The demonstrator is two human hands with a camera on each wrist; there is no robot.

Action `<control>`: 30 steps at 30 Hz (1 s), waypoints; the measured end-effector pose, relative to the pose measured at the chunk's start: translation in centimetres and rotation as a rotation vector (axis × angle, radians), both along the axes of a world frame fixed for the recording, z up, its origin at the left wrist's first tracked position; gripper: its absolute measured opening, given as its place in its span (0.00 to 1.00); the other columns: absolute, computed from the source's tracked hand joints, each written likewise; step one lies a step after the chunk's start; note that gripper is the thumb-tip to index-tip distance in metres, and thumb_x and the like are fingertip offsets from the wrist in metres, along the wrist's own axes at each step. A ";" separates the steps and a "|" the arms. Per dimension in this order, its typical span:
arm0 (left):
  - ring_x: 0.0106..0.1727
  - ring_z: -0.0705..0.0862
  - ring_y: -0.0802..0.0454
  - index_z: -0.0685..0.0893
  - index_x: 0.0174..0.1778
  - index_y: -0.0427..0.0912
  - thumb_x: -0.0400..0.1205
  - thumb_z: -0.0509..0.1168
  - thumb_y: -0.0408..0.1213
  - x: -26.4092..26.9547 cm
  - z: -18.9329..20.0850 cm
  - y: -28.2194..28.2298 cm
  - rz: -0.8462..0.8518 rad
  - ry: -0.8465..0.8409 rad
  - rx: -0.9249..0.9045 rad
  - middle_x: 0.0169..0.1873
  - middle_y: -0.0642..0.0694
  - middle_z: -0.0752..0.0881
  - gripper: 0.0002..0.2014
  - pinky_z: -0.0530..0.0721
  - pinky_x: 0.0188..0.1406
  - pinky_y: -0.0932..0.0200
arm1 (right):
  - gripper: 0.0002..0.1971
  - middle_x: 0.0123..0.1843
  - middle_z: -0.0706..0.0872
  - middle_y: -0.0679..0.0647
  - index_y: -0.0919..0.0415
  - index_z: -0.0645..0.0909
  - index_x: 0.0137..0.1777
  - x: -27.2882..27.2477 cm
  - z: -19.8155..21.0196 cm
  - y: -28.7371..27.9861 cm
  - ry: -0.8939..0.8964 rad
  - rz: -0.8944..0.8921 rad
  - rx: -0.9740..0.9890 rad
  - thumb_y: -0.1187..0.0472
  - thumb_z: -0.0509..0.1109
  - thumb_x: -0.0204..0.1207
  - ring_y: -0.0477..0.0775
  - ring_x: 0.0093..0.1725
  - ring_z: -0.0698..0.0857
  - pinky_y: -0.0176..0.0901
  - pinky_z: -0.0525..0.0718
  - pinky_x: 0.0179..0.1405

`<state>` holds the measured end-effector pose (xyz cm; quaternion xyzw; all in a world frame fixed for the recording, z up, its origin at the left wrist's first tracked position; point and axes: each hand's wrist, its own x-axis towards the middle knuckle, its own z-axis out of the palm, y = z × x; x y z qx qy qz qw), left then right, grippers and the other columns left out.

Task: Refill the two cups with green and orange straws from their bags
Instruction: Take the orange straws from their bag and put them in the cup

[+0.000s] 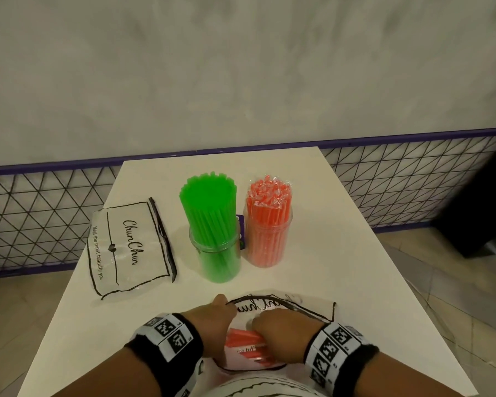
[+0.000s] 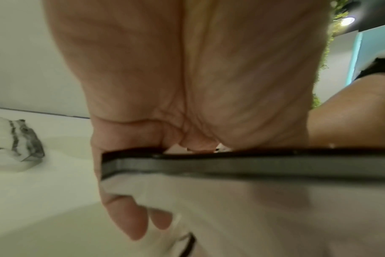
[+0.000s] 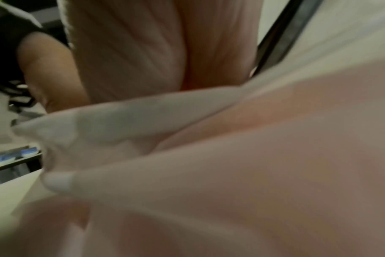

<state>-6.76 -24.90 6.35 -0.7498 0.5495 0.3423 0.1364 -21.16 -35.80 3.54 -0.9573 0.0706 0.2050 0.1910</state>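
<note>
At near counter (image 1: 341, 253) edge, left hand (image 1: 212, 313) pinching black zip rim of orange-straw bag (image 1: 298, 306), holding mouth open; right hand (image 1: 281, 322) reaching inside, curling round last orange straws (image 1: 241, 338). Beyond hands, green cup (image 1: 216, 253) and orange cup (image 1: 268, 239) standing packed. Far-left of left hand, other bag (image 1: 129, 247) lying flat, seemingly emptied. Task looking nearly finished.

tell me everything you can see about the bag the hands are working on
The near bag is clear plastic with a black outline and script lettering, lying crumpled at the table's near edge. Orange straws show through it. The left hand grips its black-edged opening, and the right hand is reaching inside onto the straws.
</note>
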 end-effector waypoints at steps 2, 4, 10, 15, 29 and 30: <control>0.61 0.80 0.43 0.68 0.74 0.45 0.67 0.82 0.44 0.1 0.1 0.0 0.043 0.039 0.006 0.68 0.45 0.67 0.43 0.81 0.61 0.52 | 0.06 0.50 0.87 0.56 0.54 0.78 0.54 -0.2 0.3 -0.7 0.008 -0.084 0.085 0.59 0.65 0.78 0.60 0.49 0.85 0.48 0.81 0.50; 0.63 0.80 0.44 0.68 0.74 0.47 0.68 0.81 0.43 0.3 0.3 0.0 0.085 0.078 0.015 0.68 0.46 0.69 0.41 0.81 0.62 0.50 | 0.09 0.51 0.87 0.55 0.54 0.79 0.55 -0.4 1.0 -1.3 0.039 -0.143 0.179 0.62 0.64 0.77 0.59 0.51 0.85 0.48 0.81 0.51; 0.60 0.81 0.46 0.72 0.72 0.46 0.72 0.77 0.42 0.7 1.1 -0.4 0.175 0.131 -0.055 0.63 0.47 0.74 0.33 0.82 0.59 0.52 | 0.07 0.58 0.84 0.30 0.42 0.82 0.47 -1.3 3.1 -3.5 -0.029 -0.394 0.554 0.56 0.66 0.82 0.42 0.54 0.85 0.37 0.81 0.53; 0.50 0.77 0.55 0.81 0.64 0.51 0.72 0.77 0.43 1.7 1.4 -1.5 0.168 0.158 -0.134 0.61 0.51 0.78 0.24 0.76 0.48 0.61 | 0.16 0.62 0.87 0.40 0.43 0.77 0.66 -1.6 4.0 -4.4 -0.113 -0.528 0.641 0.61 0.66 0.81 0.45 0.63 0.84 0.48 0.81 0.67; 0.80 0.61 0.54 0.56 0.83 0.51 0.77 0.71 0.43 -0.7 2.9 -3.6 0.083 0.103 -0.769 0.78 0.53 0.61 0.41 0.58 0.78 0.66 | 0.09 0.52 0.91 0.60 0.57 0.79 0.55 -1.0 14.1 -7.8 -1.071 -1.000 0.998 0.55 0.60 0.86 0.60 0.58 0.89 0.64 0.80 0.68; 0.82 0.57 0.56 0.49 0.84 0.49 0.76 0.73 0.44 -1.4 3.1 -4.3 0.173 0.159 -0.871 0.80 0.53 0.58 0.48 0.55 0.81 0.64 | 0.10 0.52 0.91 0.59 0.58 0.79 0.56 -1.0 15.1 -8.4 -1.154 -1.020 0.907 0.55 0.59 0.87 0.58 0.58 0.88 0.61 0.82 0.67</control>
